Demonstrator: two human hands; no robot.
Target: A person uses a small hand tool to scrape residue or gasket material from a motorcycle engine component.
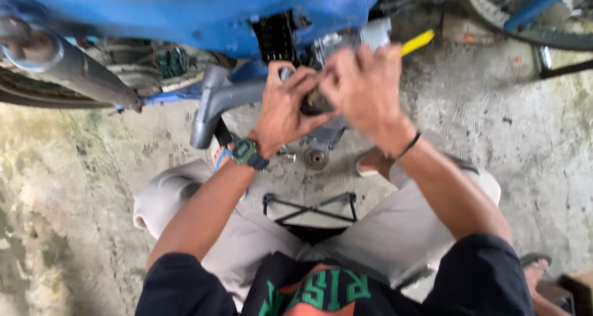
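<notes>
- Hands met at the underside of a blue motorcycle, both closed around a small dark engine part low on the frame.
- Left hand gripped the part from the near side, fingers curled up over it; a dark wristwatch sat on that wrist.
- Right hand was blurred, wrapped over the part from the right, with a thin black band on the wrist.
- Yellow tool handle stuck out past the right hand, its long axis slanting up and away to the right; whether the right hand held it could not be told.
- The gripped part was mostly hidden between the palms, so its own long axis and heading could not be told.
- A grey kick lever curved down just left of the left hand.
- A grey exhaust pipe ran along the upper left, slanting down to the right.
- A small round metal piece lay on the concrete floor below the hands.
- A black wire stand sat between the person's knees.
</notes>
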